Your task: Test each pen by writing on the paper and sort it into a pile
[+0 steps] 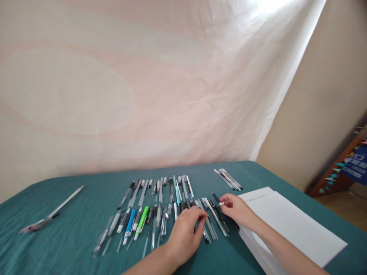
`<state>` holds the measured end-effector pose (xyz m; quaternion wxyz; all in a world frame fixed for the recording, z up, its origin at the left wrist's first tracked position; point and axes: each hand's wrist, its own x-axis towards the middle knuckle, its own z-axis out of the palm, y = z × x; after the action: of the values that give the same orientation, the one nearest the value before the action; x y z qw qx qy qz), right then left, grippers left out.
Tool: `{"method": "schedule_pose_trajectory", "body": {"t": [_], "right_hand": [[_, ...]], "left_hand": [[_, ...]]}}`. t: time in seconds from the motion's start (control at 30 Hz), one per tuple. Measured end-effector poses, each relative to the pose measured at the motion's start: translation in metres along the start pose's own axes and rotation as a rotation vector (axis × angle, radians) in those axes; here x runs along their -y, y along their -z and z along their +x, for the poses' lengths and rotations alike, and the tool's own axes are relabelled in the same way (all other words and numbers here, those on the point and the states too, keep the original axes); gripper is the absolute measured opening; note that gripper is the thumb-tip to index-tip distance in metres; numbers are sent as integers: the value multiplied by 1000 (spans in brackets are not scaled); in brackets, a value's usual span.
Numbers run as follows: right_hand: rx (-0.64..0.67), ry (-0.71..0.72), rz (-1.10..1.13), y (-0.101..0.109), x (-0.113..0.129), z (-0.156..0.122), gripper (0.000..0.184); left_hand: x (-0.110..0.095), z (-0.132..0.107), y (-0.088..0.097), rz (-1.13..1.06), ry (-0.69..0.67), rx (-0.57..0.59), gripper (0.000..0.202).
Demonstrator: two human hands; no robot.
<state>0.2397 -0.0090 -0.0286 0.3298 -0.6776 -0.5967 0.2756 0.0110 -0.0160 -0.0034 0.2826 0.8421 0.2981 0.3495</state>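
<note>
Two rows of pens spread across the green tablecloth. My right hand (235,208) is closed on a dark pen (216,198) at the right end of the front row, by the paper. Its fingers cover the pen's middle. Over the middle of that row, my left hand (186,231) is loosely curled, a gap showing between thumb and fingers. No object is visible in it, and it hides parts of several pens. Left of it lie a bright green marker (142,222), a blue marker (129,226) and several clear and grey pens.
A shorter row of pens (160,190) lies behind the front one. Farther back right is a small bundle of pens (228,179). White paper (289,225) lies under my right forearm. A long thin pale object (65,200) rests far left. A pale cloth (172,84) hangs behind.
</note>
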Motion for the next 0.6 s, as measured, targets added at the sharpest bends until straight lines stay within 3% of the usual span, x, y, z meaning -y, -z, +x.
{"method": "schedule_pose_trajectory", "body": {"t": [0.23, 0.43, 0.6], "right_hand": [[116, 149, 291, -12, 48, -33, 18], [139, 229, 203, -22, 73, -58, 15], [141, 243, 157, -15, 69, -49, 20]], "left_hand": [[0, 4, 1, -78, 122, -15, 25], [5, 6, -3, -264, 238, -72, 33], [14, 9, -3, -491, 330, -129, 32]]}}
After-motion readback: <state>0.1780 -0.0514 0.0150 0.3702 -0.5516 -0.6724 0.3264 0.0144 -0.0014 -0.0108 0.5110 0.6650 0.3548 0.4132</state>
